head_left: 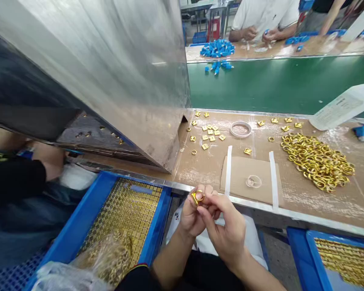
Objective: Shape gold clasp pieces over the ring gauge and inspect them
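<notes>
Both my hands meet just in front of the bench's near edge. Between the fingers of my left hand (191, 216) is a gold ring (197, 197) with a flat part. My right hand (226, 226) is closed beside it, thumb and fingertips at the ring; whether it pinches anything of its own is too small to tell. Beyond them, a cardboard pad (250, 180) is taped to the bench, with a thin clear loop (253, 181) on it. A heap of gold rings (318, 161) lies to the right, and small square gold pieces (212, 138) are scattered to the left.
A metal housing (124, 72) rises at the left. Blue trays of gold pieces stand at lower left (100, 192) and lower right (314, 258). A tape roll (240, 129) and white bottle (342, 106) lie on the bench. Past the green belt (261, 85), people work with blue pieces (217, 48).
</notes>
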Action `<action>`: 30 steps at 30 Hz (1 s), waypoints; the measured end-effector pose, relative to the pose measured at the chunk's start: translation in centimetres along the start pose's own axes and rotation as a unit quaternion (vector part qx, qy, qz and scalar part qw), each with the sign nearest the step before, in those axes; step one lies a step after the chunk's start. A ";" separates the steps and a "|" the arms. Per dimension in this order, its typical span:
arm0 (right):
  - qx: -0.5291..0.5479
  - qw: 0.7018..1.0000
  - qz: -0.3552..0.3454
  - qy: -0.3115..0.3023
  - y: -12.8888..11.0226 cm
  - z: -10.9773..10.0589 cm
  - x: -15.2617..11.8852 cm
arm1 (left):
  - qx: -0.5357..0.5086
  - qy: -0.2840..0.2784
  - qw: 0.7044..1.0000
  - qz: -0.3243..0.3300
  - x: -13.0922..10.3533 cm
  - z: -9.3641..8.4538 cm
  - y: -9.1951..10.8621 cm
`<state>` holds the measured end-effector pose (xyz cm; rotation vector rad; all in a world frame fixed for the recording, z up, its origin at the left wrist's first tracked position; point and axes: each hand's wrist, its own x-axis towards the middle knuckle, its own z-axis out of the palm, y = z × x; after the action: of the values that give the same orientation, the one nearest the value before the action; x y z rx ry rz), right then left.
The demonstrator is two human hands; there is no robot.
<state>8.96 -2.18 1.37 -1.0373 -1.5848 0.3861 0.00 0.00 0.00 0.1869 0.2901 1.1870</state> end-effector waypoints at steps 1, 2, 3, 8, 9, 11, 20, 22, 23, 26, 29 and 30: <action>0.001 1.000 0.003 -0.004 -0.1 0.0 0.0 | 0.003 0.000 1.000 -0.001 0.0 0.0 -0.1; 0.002 1.000 0.005 -0.007 -0.1 0.0 0.0 | 0.006 -0.001 1.000 -0.002 0.0 -0.1 -0.2; 0.004 1.000 0.006 -0.009 -0.2 0.0 0.0 | 0.010 -0.003 1.000 -0.002 0.0 -0.2 -0.2; 0.014 1.000 0.010 -0.007 -0.2 0.0 -0.1 | 0.031 -0.027 0.999 0.007 -0.1 -0.5 -0.3; 0.018 1.000 0.012 -0.008 -0.2 0.0 -0.1 | 0.036 -0.033 0.999 0.009 -0.1 -0.5 -0.3; 0.028 0.999 0.020 -0.010 -0.2 0.0 -0.2 | 0.050 -0.045 0.998 0.013 0.0 -0.4 -0.3; 0.150 0.981 0.122 -0.026 0.1 -0.4 -1.0 | 0.331 -0.070 0.910 0.238 0.2 -2.0 1.2; 0.178 0.974 0.134 -0.035 0.1 -0.6 -1.1 | 0.411 -0.084 0.858 0.297 0.1 -2.5 1.9; 0.193 0.970 0.139 -0.042 0.1 -0.6 -1.1 | 0.440 -0.092 0.835 0.317 0.0 -2.6 2.2; 0.231 0.959 0.156 -0.054 0.1 -0.8 -1.1 | 0.500 -0.102 0.784 0.353 -0.4 -2.6 2.7; 0.263 0.948 0.169 -0.054 0.3 -0.9 -1.4 | 0.539 -0.103 0.745 0.379 -0.8 -2.1 2.8; 0.274 0.945 0.172 -0.054 0.3 -0.9 -1.6 | 0.550 -0.103 0.732 0.388 -0.9 -1.9 2.8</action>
<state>9.88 -3.48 0.42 -0.8561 -1.2723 1.0737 -3.37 0.19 -0.91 1.6164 0.7467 1.6599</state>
